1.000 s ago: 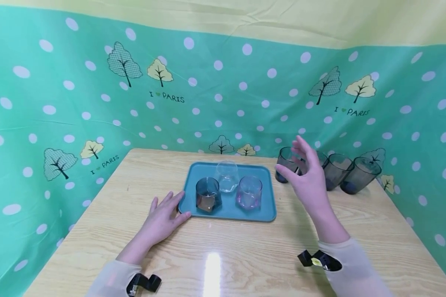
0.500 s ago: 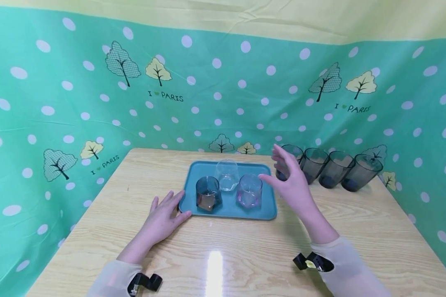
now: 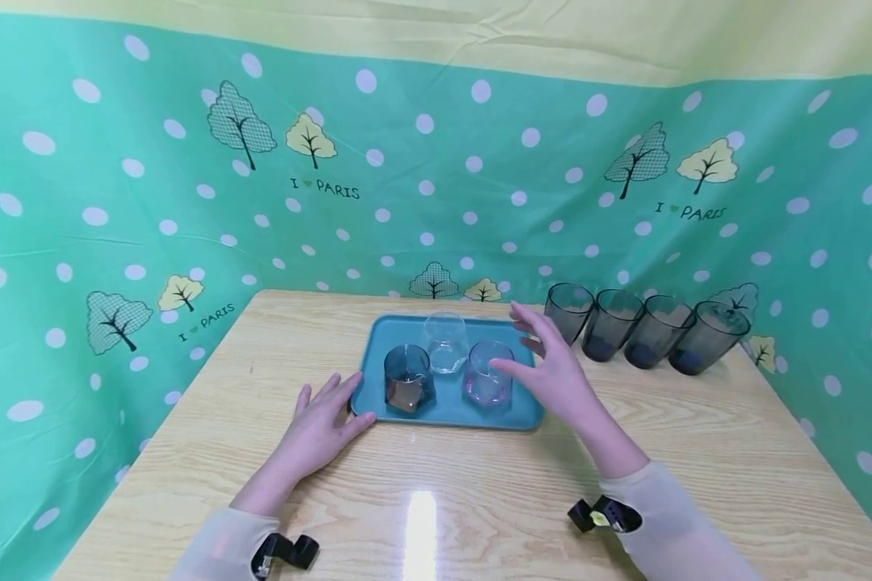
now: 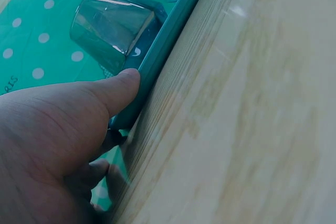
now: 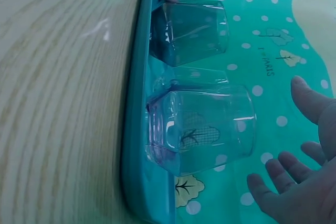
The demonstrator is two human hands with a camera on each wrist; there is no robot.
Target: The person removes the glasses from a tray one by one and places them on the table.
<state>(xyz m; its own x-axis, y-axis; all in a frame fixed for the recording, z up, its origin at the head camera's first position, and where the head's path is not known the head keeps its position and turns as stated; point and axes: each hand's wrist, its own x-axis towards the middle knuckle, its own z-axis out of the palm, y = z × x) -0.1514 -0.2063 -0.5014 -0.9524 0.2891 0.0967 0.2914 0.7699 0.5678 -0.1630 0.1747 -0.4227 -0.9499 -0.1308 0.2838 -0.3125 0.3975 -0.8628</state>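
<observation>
A blue tray on the table carries three short glasses. A dark smoky glass stands at its left, a clear glass behind, and a pink-tinted glass at the right. My left hand rests at the tray's front left corner, fingers along the side and thumb touching the rim. Spread fingers and thumb of my right hand reach over the tray's right side by the pink-tinted glass. In the right wrist view, a gap separates that hand from the glass.
Several tall dark glasses stand in a row at the back right of the wooden table, just beyond my right hand. A green dotted cloth hangs behind the table and along its sides.
My right hand has moved left and down from in front of the tall dark glasses to the pink-tinted glass. My left hand has stayed at the tray corner.
</observation>
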